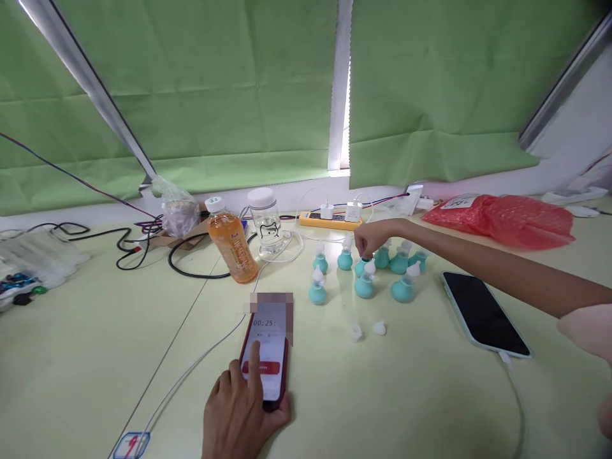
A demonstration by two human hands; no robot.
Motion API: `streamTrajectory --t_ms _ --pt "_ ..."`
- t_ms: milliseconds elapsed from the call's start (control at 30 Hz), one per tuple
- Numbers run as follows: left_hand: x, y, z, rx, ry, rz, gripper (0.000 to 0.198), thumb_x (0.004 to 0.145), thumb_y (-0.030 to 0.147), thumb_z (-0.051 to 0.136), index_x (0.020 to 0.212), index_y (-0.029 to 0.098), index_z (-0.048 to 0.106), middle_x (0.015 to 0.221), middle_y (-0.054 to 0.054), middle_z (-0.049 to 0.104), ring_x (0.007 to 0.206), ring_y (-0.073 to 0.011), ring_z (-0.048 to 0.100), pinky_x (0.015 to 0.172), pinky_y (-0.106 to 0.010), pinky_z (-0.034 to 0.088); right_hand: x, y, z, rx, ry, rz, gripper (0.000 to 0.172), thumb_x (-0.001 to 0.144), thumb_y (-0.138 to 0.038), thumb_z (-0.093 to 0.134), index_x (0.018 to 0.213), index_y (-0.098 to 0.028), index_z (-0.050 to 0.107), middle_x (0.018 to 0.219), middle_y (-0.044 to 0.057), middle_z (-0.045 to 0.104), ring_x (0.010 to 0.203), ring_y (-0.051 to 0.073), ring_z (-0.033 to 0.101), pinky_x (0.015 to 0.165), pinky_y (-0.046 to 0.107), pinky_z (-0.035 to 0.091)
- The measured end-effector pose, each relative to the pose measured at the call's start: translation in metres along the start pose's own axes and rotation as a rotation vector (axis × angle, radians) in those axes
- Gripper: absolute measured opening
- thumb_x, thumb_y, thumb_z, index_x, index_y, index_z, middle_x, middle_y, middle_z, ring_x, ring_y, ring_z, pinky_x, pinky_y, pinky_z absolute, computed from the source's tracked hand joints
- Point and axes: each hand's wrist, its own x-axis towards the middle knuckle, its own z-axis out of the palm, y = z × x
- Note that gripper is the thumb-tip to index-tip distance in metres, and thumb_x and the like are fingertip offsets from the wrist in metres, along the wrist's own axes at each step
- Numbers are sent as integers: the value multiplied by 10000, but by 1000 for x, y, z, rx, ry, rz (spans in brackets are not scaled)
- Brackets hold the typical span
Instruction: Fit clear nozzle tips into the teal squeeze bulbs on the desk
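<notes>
Cradling red phone (268, 357) in left hand (241, 408) at counter (406, 395) front, pressing index finger on timer screen; pinching seemingly capless teal bulb (360, 268) mid-cluster with right hand (370, 239); leaving two white caps (379, 327) lying loose just in front; noting remaining bulbs (317, 293) standing capped already

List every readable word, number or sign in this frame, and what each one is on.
"00:25:" on the phone screen under the left hand; the rest is blurred.
Orange bottle label: red print, too small to read.
White label on the red bag: unreadable.
Glass jar: a drawn face, no words.
Sticker at the table edge: red mark, illegible.
</notes>
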Motion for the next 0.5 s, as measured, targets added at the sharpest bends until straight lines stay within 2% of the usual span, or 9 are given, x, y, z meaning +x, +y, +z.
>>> streamTrajectory --t_ms 100,267,333,500 --pt "2 -2 1 -6 -3 -2 638 618 473 462 1085 39 481 688 -88 522 564 -201 516 504 -296 404 -2 -4 0 -42 47 1 184 558 -217 519 633 -129 662 610 27 634 547 113 509 477 196 319" --pt "29 -2 7 8 -40 -62 644 635 495 442 1075 26 481 664 -99 527 558 -228 535 484 -305 408 -24 -17 -8 -153 230 28 139 550 -166 503 552 -129 637 525 11 586 462 82 449 444 201 263" --pt "40 -2 10 -5 -59 -74 650 649 499 423 1094 26 463 663 -103 531 560 -235 541 476 -306 408 -41 -26 -14 -206 330 28 132 562 -164 504 542 -139 631 486 -2 552 442 75 425 449 205 253" --pt "55 -6 16 -34 -119 -45 690 657 524 396 1146 37 413 685 -109 534 567 -243 552 465 -306 410 -88 -58 -22 -288 691 25 144 602 -176 489 540 -152 617 502 7 554 455 86 434 462 214 268"
